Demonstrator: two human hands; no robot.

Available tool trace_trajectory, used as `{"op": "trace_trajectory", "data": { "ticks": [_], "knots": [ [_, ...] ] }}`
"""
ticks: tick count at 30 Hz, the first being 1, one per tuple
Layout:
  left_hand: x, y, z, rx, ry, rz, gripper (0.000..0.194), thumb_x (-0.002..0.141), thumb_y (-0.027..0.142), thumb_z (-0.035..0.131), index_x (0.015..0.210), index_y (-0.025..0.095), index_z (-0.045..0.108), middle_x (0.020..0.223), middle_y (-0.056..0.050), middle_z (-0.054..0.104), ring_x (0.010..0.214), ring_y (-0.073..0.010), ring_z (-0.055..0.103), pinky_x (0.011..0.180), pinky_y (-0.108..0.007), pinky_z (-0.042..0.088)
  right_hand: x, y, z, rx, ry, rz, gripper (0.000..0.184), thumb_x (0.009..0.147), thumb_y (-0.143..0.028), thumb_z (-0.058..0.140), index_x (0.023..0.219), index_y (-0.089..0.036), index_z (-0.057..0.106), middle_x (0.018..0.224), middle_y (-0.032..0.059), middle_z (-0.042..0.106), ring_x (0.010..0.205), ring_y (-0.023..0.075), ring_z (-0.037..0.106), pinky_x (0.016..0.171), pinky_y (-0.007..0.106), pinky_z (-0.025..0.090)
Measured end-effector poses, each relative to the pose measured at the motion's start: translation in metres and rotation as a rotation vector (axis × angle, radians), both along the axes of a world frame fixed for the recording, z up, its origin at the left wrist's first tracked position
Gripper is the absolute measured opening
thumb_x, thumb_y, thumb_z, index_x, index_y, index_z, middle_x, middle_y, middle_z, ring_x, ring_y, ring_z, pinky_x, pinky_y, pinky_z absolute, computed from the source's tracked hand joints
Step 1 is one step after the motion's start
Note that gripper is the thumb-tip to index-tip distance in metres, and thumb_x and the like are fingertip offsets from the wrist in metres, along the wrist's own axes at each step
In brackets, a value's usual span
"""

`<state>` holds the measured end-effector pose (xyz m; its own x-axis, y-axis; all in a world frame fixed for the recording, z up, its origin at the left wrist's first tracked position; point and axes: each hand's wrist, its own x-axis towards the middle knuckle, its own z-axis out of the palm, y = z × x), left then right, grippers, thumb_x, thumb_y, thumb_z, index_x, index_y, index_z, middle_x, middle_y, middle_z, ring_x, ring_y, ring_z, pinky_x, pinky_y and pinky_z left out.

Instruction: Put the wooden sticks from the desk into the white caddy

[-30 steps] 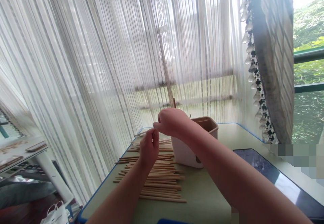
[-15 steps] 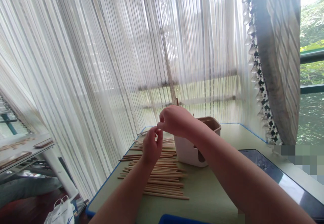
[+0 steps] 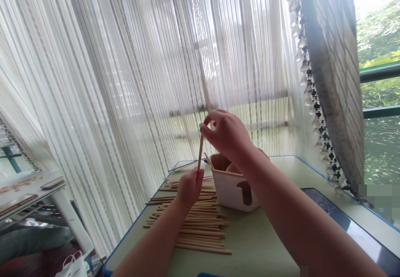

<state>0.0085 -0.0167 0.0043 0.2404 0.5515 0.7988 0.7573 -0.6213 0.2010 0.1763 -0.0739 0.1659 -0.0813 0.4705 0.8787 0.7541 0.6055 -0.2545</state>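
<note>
I see loose sticks (image 3: 204, 230) spread on the near part of the bench (image 3: 256, 248). Above them, my left hand (image 3: 190, 187) has its grip closed around the lower part of a near-upright stick (image 3: 200, 149); my right hand (image 3: 229, 133) pinches its top. The box (image 3: 229, 187) stands just right, the curtain (image 3: 140, 60) behind.

Sticks (image 3: 204, 229) pale tan; container (image 3: 229, 191) white, brown-rimmed; tabletop (image 3: 250, 243) pale green, blue-edged; curtain (image 3: 140, 60) striped white and grey
</note>
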Motion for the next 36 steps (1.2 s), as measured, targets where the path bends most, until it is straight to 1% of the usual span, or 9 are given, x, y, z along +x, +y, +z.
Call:
{"op": "trace_trajectory", "data": {
  "ticks": [5, 9, 19, 24, 29, 33, 36],
  "knots": [
    [0.002, -0.002, 0.0, -0.05, 0.01, -0.068, 0.032, 0.089, 0.029, 0.036, 0.061, 0.018, 0.047, 0.053, -0.001, 0.052, 0.049, -0.0105, 0.049, 0.049, -0.021, 0.035, -0.004, -0.001, 0.001, -0.082, -0.062, 0.087, 0.021, 0.08, -0.034, 0.044, 0.084, -0.02, 0.06, 0.08, 0.0012, 0.062, 0.072, 0.0124, 0.053, 0.06, 0.026, 0.034],
    [0.002, -0.003, 0.0, -0.072, 0.008, -0.091, 0.034, 0.089, 0.029, 0.035, 0.06, 0.018, 0.047, 0.053, -0.001, 0.052, 0.049, -0.0108, 0.049, 0.05, -0.022, 0.036, -0.003, -0.004, 0.003, -0.116, -0.094, 0.172, 0.022, 0.081, -0.033, 0.043, 0.088, -0.021, 0.059, 0.077, 0.0001, 0.063, 0.067, 0.0108, 0.052, 0.057, 0.024, 0.033],
    [0.0, -0.001, 0.001, -0.105, 0.014, -0.082, 0.034, 0.09, 0.031, 0.033, 0.061, 0.017, 0.045, 0.054, -0.001, 0.049, 0.051, -0.0099, 0.046, 0.051, -0.021, 0.035, 0.001, 0.007, 0.002, -0.06, -0.052, 0.153, 0.02, 0.077, -0.033, 0.045, 0.083, -0.02, 0.06, 0.072, 0.0023, 0.06, 0.062, 0.0116, 0.05, 0.053, 0.025, 0.032],
    [-0.002, 0.007, 0.0, -0.098, 0.029, -0.061, 0.034, 0.09, 0.03, 0.033, 0.062, 0.017, 0.045, 0.056, -0.001, 0.051, 0.052, -0.0105, 0.047, 0.053, -0.022, 0.036, -0.003, 0.011, 0.001, -0.082, -0.064, 0.147, 0.02, 0.077, -0.032, 0.045, 0.082, -0.019, 0.06, 0.07, 0.0029, 0.06, 0.059, 0.0109, 0.049, 0.052, 0.025, 0.032],
    [-0.003, 0.012, -0.002, -0.091, 0.036, -0.041, 0.034, 0.09, 0.029, 0.032, 0.063, 0.016, 0.047, 0.057, -0.002, 0.052, 0.053, -0.0105, 0.048, 0.054, -0.022, 0.036, -0.007, 0.01, -0.002, -0.108, -0.075, 0.125, 0.023, 0.079, -0.034, 0.043, 0.087, -0.021, 0.061, 0.072, 0.0029, 0.061, 0.057, 0.0105, 0.048, 0.052, 0.026, 0.031],
    [-0.007, 0.014, -0.006, -0.11, 0.041, -0.041, 0.035, 0.09, 0.03, 0.031, 0.063, 0.016, 0.046, 0.056, -0.001, 0.052, 0.052, -0.0099, 0.046, 0.053, -0.021, 0.034, -0.01, 0.009, -0.005, -0.116, -0.094, 0.089, 0.024, 0.08, -0.035, 0.044, 0.088, -0.022, 0.062, 0.071, 0.0026, 0.061, 0.057, 0.0111, 0.049, 0.05, 0.026, 0.03],
    [-0.011, 0.016, -0.009, -0.121, 0.037, -0.033, 0.035, 0.09, 0.032, 0.03, 0.063, 0.016, 0.045, 0.055, -0.001, 0.05, 0.051, -0.0097, 0.044, 0.052, -0.021, 0.032, -0.011, 0.014, -0.008, -0.126, -0.087, 0.07, 0.024, 0.08, -0.035, 0.045, 0.088, -0.021, 0.062, 0.071, 0.0027, 0.062, 0.058, 0.0114, 0.051, 0.05, 0.026, 0.031]
  ]
}}
